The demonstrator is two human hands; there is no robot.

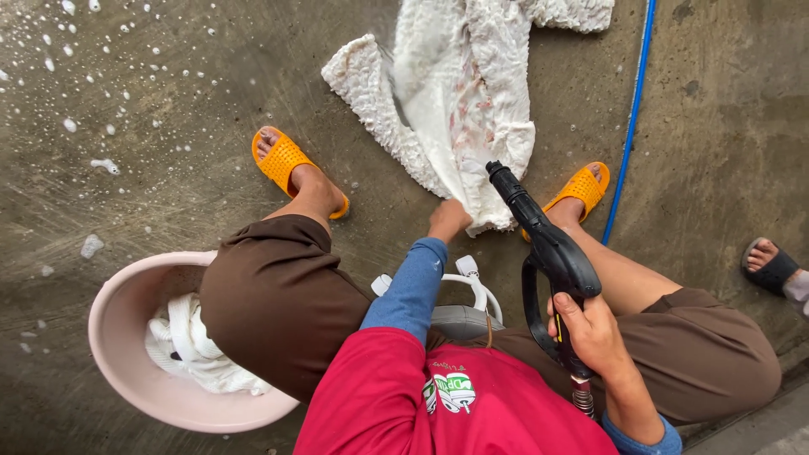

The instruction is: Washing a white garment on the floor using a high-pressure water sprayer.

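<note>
Two hands busy: left hand [447, 219] grips white cloth [459, 93] edge; right hand [592, 333] clenched round black spray gun [552, 248].

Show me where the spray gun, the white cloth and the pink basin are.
spray gun [556, 253], head view, black body above the grip.
white cloth [459, 93], head view, middle of the fabric.
pink basin [114, 329], head view, left rim.

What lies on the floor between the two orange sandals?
Between the left orange sandal and the right orange sandal lies a white towel on wet concrete; the left hand grips its near edge. The head view shows this.
</note>
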